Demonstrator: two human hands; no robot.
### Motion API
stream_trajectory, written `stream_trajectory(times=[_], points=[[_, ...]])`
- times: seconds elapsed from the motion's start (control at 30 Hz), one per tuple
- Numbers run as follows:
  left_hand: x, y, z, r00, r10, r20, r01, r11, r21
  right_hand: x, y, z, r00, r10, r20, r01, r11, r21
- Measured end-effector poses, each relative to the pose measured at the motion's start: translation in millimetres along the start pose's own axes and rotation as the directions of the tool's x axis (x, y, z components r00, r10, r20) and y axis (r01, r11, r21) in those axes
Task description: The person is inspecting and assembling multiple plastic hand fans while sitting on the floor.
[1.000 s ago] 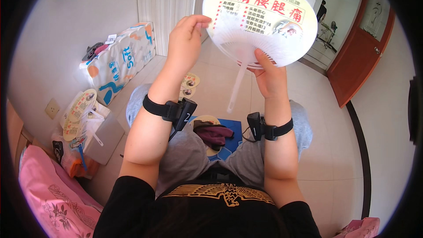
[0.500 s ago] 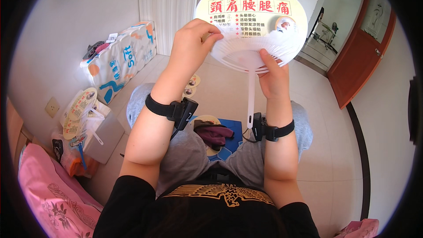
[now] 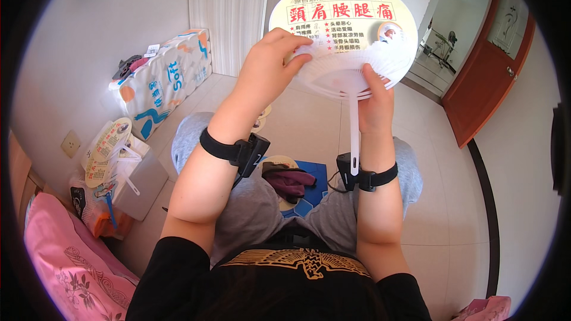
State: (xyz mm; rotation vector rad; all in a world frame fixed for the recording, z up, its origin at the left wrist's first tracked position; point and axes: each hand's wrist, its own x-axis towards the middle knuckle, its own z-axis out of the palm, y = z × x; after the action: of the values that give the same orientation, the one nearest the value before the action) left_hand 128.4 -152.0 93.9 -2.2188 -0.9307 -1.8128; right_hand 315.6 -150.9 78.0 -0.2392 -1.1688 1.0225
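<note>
A hand fan (image 3: 351, 21), oval and pale yellow with red and black print, is held up in front of me. Its lower part is white with plastic ribs, and a thin white handle (image 3: 354, 137) hangs below. My right hand (image 3: 377, 107) grips it low on the right, thumb over the front, other fingers behind. At the left side my left hand (image 3: 275, 62) has its thumb and index tips at the fan's face, with a gap between them. Its remaining fingers are mostly hidden. Black straps with small boxes sit on both forearms.
Between my legs, dark purple cloth (image 3: 291, 183) lies over another round fan on a blue surface (image 3: 312, 202). At left are a tissue pack (image 3: 169, 83), a white box (image 3: 143, 178) with more fans, and pink fabric (image 3: 71, 255). A brown door (image 3: 491, 71) stands at right.
The fan has shifted slightly to the right and tilted a little. My left hand has moved right over its face, and its thumb and index finger are further apart.
</note>
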Motion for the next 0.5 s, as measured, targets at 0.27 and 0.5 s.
stream_trajectory(times=[0.27,0.5], points=[[-2.3,3.3,2.2,0.998,0.029,0.052,-0.032,0.998,0.053,0.4,0.7,0.0,0.999,-0.025,-0.034,0.026,0.999,0.025],[-1.9,1.4,0.8,0.999,0.044,-0.002,-0.044,0.999,0.021,-3.0,-4.5,7.1,0.999,-0.024,-0.034,0.025,0.999,0.039]])
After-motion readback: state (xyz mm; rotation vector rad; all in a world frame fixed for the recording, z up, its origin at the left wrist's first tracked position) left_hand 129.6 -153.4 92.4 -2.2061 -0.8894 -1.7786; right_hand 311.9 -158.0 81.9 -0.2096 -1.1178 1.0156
